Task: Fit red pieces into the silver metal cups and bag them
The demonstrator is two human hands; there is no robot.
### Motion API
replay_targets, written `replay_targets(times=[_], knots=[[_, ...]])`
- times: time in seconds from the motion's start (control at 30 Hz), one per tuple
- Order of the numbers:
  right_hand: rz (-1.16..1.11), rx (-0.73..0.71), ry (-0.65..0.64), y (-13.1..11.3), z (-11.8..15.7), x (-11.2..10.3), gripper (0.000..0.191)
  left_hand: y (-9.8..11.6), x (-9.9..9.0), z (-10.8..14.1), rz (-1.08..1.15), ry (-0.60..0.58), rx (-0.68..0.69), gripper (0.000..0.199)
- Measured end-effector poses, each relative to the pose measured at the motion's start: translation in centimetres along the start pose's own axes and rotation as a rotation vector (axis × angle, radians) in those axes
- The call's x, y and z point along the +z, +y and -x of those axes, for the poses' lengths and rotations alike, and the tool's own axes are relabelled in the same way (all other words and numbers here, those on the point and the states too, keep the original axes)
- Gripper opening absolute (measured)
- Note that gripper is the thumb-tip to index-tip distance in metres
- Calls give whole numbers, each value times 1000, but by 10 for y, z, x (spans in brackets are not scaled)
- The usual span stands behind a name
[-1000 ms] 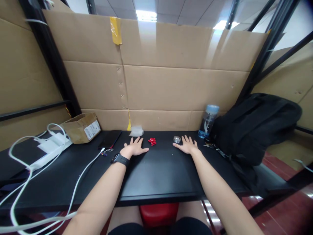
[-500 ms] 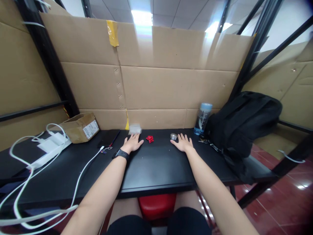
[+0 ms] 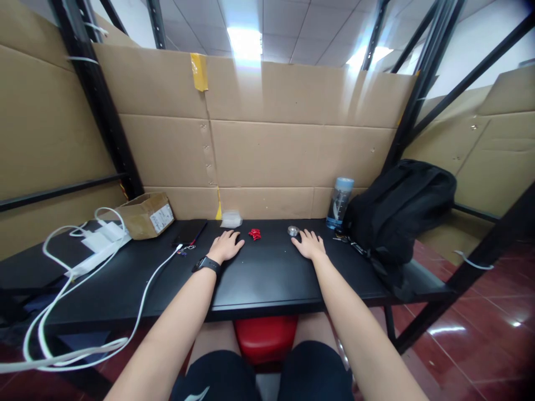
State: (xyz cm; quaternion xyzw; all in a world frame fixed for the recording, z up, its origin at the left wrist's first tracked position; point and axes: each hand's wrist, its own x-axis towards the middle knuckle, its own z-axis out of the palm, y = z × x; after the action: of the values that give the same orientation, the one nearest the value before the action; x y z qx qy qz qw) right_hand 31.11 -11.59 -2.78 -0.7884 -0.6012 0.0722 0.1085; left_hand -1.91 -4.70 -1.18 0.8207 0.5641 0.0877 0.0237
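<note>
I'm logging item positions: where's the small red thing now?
In the head view, the small red thing lies on the desk, just right of the left hand and left of the round silver thing.

The small irregular object is glossy bright red, and the small round shiny object silver. The flat plastic packet is translucent white. The rectangular desktop is plain black, like the strapped wristwatch and the bulky fabric backpack. The cylindrical bottle is clear with a light-blue lid. The cardboard box is brown, its label white with dark print. The smooth stool seat is red.
</note>
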Motion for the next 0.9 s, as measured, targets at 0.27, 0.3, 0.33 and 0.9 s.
replay_targets(times=[0.27,0.3,0.33,0.9], knots=[[-24,-20,144,1,-6,1,73,0,9,-11,119,91,101,57],[-30,-28,159,1,-8,1,72,2,9,-11,147,130,135,54],[-35,-36,168,0,-10,1,71,6,8,-11,165,168,175,51],[-71,-152,194,0,-47,3,62,28,-14,-42,126,329,446,18]])
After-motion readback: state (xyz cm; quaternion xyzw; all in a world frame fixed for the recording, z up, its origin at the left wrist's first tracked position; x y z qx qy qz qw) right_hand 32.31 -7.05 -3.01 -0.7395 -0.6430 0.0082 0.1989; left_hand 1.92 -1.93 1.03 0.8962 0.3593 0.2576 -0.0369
